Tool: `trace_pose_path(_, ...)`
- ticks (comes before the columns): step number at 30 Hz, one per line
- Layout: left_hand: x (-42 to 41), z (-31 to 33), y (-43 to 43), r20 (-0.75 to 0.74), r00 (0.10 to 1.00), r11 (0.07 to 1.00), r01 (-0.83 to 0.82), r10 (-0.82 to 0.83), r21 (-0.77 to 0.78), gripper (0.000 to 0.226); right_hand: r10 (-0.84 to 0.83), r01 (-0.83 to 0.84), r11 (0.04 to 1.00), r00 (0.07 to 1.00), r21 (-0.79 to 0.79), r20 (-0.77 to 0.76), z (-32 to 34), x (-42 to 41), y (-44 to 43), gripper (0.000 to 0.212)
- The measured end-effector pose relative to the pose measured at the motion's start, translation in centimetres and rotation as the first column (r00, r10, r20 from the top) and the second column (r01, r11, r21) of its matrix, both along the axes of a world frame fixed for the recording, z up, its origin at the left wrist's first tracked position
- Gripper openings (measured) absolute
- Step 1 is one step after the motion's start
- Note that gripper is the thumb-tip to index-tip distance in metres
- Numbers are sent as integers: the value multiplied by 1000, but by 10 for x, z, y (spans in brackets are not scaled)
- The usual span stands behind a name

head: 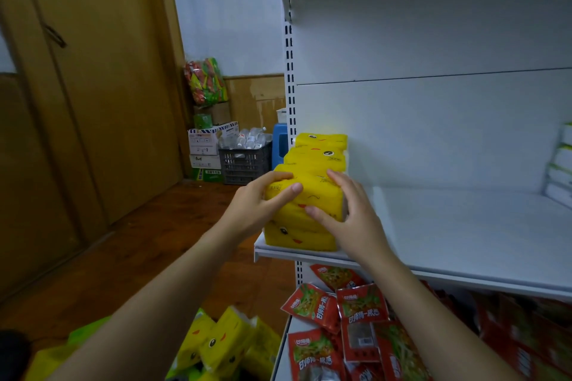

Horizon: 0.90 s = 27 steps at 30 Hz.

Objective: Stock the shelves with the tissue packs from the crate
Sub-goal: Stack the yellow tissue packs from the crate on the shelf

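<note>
Left hand (pixel 258 206) and right hand (pixel 349 213) clasping top yellow tissue pack (pixel 309 195), stacked on white shelf (pixel 464 226), more packs (pixel 223 346) at 7 o'clock

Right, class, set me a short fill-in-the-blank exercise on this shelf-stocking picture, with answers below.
1. Both hands, left hand and right hand, press on a ____ tissue pack.
2. That pack sits at the ____ end of the white shelf.
3. The snack packets on the shelf below are ____.

Answers: yellow; left; red
</note>
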<state>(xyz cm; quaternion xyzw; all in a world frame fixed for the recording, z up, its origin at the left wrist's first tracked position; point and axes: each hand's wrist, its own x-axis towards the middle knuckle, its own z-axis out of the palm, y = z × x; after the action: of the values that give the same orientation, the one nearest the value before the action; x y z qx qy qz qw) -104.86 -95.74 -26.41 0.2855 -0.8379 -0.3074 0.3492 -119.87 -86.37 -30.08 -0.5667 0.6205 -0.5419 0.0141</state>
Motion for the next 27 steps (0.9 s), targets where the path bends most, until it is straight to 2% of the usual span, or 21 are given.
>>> trace_pose_path(4, -6, 3, -4, 37, 999, 1000, -18, 18, 22, 54, -9, 9, 1000, 1000, 18, 11, 3, -1, -2, 72)
trace_pose_path(9, -5, 10, 2, 14, 1000, 999, 3, -3, 32, 64, 69, -70, 997, 995, 10, 70, 13, 1, 9, 84)
trace_pose_path(17, 4, 16, 12, 10, 1000, 1000, -5, 5, -3, 72, 48, -48, 999, 999, 0, 22, 31, 4, 19, 89)
trace_pose_path(21, 16, 15, 15, -21, 1000, 1000, -22, 22, 21, 67, 17, -16, 998, 1000, -63, 13, 37, 7, 27, 86)
trace_pose_path(24, 30, 13, 22, -62, 997, 999, -43, 43, 6, 70, -15, 18, 985, 1000, -174, 22, 42, 15, 39, 80)
trace_pose_path(27, 55, -2, 23, -58, 993, 994, -106, 106, 4, 74, 12, -21, 977, 999, -211, -43, 40, 41, 47, 72)
